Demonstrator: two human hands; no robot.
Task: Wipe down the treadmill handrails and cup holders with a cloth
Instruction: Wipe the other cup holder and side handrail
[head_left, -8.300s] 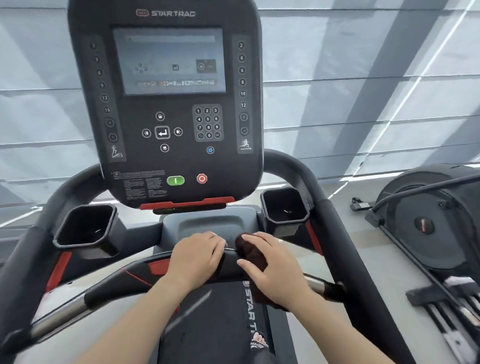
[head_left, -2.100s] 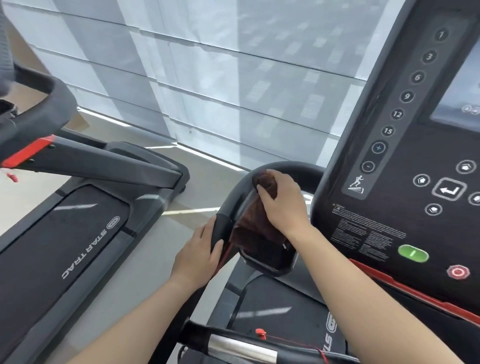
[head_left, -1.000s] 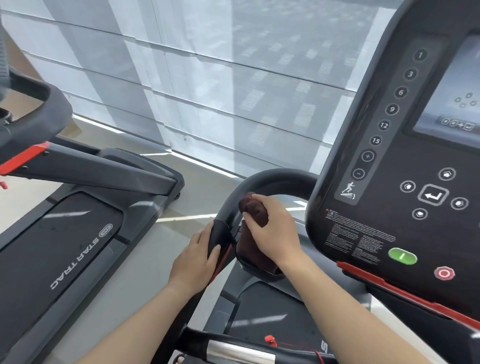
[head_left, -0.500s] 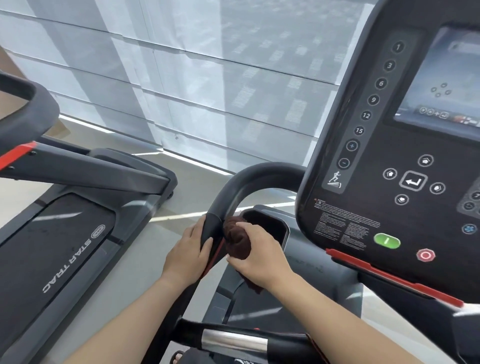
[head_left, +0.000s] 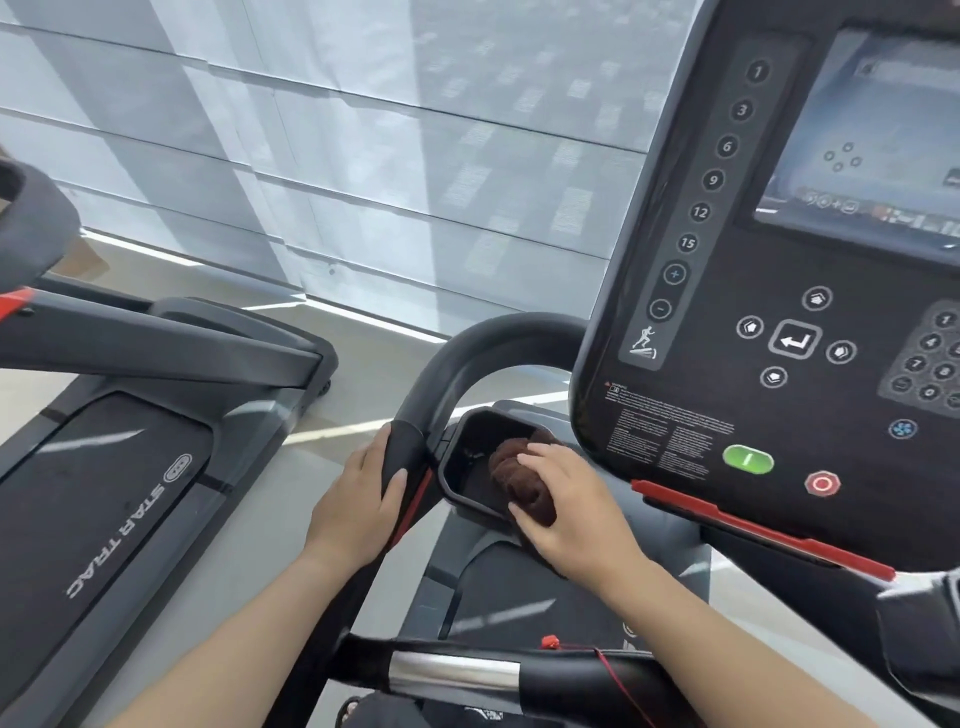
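Brown and bunched, the cloth (head_left: 522, 480) sits at the near right rim of the cup holder (head_left: 457, 486), its long axis running from far left to near right. The right hand (head_left: 569, 506) pinches it, fingers curled over the top. The left hand (head_left: 358, 501) wraps the handrail (head_left: 452, 364), which runs up and away, then bends right behind the console (head_left: 779, 291). The console overhangs the holder's right edge; bare floor (head_left: 270, 525) lies left of the rail.
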